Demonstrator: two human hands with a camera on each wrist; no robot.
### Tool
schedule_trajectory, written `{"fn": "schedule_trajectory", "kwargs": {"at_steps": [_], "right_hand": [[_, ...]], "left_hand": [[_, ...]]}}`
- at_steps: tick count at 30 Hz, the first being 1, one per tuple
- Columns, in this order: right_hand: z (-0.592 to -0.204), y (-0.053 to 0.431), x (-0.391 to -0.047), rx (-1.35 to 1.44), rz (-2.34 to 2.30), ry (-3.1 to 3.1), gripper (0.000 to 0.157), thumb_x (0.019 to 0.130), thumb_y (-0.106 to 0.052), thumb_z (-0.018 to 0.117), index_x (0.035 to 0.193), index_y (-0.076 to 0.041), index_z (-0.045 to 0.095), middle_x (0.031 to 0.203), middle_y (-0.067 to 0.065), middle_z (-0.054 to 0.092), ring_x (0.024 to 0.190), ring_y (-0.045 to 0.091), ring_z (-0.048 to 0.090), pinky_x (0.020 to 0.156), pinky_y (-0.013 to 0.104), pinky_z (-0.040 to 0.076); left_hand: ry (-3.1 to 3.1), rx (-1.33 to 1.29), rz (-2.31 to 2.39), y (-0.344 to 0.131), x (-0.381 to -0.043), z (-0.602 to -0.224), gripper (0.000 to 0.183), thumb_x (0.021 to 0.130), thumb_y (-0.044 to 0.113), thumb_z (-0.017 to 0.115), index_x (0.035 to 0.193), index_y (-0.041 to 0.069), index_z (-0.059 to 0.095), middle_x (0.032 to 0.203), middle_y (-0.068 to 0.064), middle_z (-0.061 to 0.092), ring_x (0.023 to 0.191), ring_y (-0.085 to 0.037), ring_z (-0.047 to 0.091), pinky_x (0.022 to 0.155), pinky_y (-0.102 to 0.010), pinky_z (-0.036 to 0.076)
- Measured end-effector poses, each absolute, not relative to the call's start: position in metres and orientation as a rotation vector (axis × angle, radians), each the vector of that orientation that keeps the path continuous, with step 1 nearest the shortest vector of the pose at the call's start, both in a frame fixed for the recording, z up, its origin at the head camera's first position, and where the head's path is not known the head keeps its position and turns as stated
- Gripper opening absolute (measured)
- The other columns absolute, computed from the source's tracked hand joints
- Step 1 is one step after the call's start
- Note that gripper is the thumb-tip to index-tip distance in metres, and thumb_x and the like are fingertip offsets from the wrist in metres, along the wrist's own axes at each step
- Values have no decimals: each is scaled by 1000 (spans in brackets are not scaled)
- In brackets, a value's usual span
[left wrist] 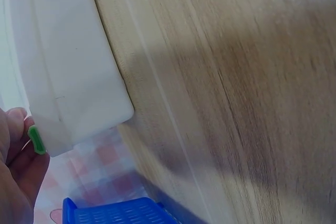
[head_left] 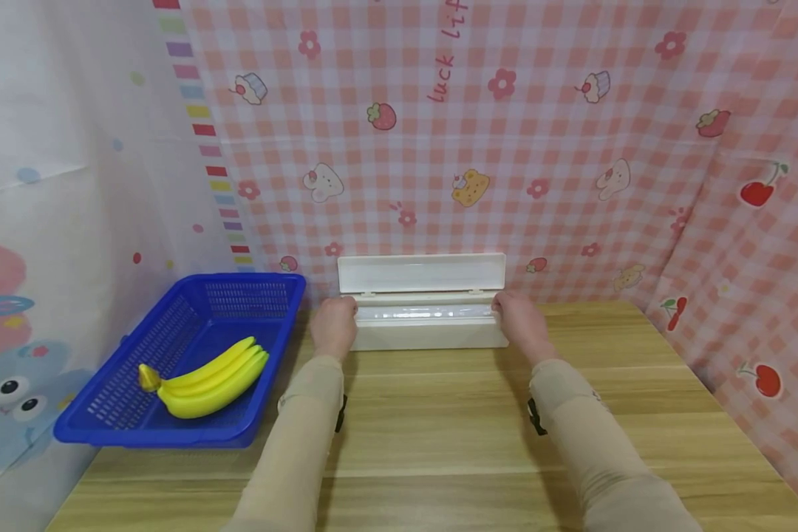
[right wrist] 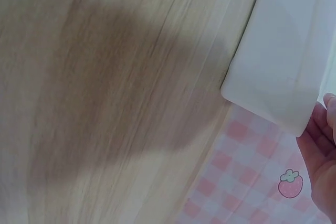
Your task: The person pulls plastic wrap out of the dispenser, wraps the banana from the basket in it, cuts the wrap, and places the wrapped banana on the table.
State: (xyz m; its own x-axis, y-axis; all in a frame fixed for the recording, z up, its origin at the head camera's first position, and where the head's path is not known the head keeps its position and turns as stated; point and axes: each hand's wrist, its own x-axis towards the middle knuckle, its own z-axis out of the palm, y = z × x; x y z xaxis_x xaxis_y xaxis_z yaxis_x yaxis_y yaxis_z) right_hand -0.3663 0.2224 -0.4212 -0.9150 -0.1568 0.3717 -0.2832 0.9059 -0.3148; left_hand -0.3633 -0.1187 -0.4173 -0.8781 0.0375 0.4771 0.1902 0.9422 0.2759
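A white cling film dispenser point(head_left: 432, 337) stands at the back of the table with its lid point(head_left: 422, 273) raised behind it. A roll of clear cling film point(head_left: 428, 312) lies inside. My left hand point(head_left: 335, 325) grips the dispenser's left end, its fingers curled at the edge. Close to those fingertips, the left wrist view shows a small green piece point(left wrist: 37, 140) at the box's end. At the opposite end my right hand point(head_left: 524, 324) grips the dispenser, thumb and fingers at its upper corner. The fingertips inside the box are partly hidden.
To the left stands a blue plastic basket point(head_left: 256, 436) holding a bunch of yellow bananas point(head_left: 213, 384). The wooden table point(head_left: 432, 443) stretches in front of the dispenser. A pink checked cloth point(head_left: 399, 170) hangs close behind, and another cloth borders the right side.
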Motion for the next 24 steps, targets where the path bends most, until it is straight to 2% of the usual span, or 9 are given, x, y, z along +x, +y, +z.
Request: {"fn": "schedule_trajectory", "kwargs": {"at_steps": [8,14,24], "right_hand": [[-418,223,-366,345,499,-2725,4,93,3,63,92,0,66,94,14,67,88,30,62,78,45,53],[-415,223,-364,316,495,-2723,12,87,7,66,96,-2,66,96,13,69,89,30,64,75,44,54],[-413,225,-366,317,481,-2698,5,92,2,62,94,-1,65,92,13,68,86,32,64,76,45,54]], "left_hand": [[-2620,-140,-487,-119,-366,-418,12,84,-3,66,85,7,72,83,-11,72,75,-32,66,60,-47,55],[-2555,-175,-483,-121,-366,-418,11,84,-3,66,83,7,71,80,-11,72,72,-34,67,57,-49,53],[-2478,-194,-523,-122,-363,-415,10,83,-3,66,83,6,70,78,-11,72,70,-37,66,57,-51,53]]}}
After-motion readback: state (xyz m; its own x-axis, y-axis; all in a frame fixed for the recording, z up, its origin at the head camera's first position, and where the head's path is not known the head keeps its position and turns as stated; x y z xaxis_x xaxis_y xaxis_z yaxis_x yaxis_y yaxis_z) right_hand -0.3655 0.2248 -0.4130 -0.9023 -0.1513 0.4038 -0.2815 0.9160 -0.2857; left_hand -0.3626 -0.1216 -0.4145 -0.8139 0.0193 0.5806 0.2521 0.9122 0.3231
